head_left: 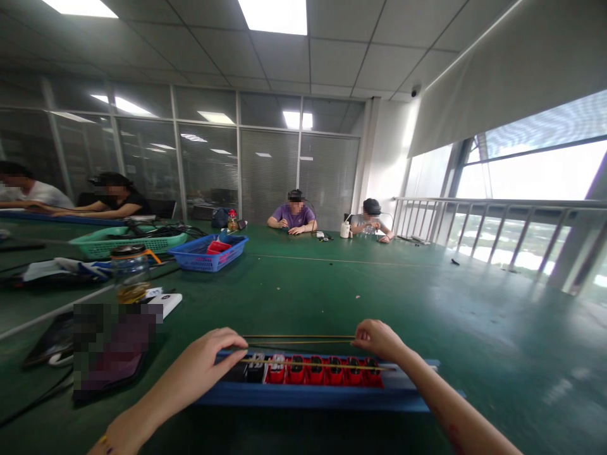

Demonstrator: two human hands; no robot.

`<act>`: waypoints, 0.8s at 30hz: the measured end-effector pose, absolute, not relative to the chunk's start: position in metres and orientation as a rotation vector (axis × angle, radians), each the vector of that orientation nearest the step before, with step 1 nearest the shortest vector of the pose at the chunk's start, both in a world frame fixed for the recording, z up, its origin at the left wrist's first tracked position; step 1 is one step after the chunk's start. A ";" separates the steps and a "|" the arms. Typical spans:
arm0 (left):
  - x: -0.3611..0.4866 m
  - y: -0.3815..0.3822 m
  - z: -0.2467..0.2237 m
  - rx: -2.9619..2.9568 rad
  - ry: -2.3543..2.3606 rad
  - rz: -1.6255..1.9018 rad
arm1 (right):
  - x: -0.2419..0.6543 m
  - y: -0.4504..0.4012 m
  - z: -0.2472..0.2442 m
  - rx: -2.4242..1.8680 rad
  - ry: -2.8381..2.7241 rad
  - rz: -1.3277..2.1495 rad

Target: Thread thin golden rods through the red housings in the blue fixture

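My left hand point(219, 355) is closed in a loose pinch at the left end of the thin yellow rods point(298, 336); exactly which rod it grips is hard to see. At their right end, my right hand point(378, 339) pinches with its fingertips. Another thin yellow rod point(327, 364) crosses over a row of small red blocks point(315, 374) with dark tops. Those sit in a long blue tray point(313, 397) below my hands. At the row's left end are a black block point(255, 371) with a white top and a red block point(276, 373) with a white top.
To the left lie a dark pouch point(111, 354), a white power bank point(167, 304) and a glass jar point(131, 278). Behind them stand a blue basket point(208, 256) and a green basket point(128, 243) holding cables. Several people sit around the green table point(294, 297).
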State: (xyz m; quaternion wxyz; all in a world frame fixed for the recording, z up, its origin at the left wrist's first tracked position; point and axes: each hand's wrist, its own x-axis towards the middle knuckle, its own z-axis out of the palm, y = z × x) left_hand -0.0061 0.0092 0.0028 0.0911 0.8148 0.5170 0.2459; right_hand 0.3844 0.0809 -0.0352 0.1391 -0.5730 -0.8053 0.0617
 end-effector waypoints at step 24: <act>-0.026 0.027 0.045 2.739 1.544 0.570 | 0.386 0.105 -0.059 -1.623 -2.269 0.384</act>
